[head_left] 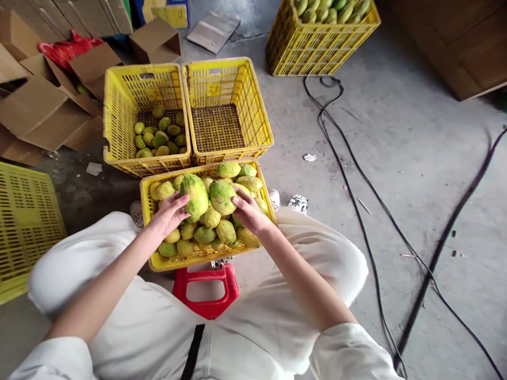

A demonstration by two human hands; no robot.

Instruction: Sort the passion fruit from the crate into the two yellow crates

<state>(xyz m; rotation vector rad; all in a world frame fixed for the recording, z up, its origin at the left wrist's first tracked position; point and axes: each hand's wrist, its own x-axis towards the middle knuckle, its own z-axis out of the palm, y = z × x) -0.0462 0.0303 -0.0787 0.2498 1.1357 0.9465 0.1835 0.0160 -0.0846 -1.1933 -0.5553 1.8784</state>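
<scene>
A yellow plastic crate [152, 261] full of green-yellow mangoes sits on the floor between my knees. My left hand [169, 214] holds a large green-yellow mango [195, 194] above the pile. My right hand [249, 214] grips another green mango [222, 196] beside it. Both fruits touch each other over the crate's middle. Beyond it stand two more yellow crates: the left one [119, 105] holds several small mangoes, the right one [253, 105] has nothing in it.
A red plastic stool [206, 290] shows between my legs. A full yellow crate [317, 47] stands at the far back. Cardboard boxes [35, 111] lie at left, another yellow crate [24, 221] at the left edge. Black cables [356, 179] run across the concrete floor at right.
</scene>
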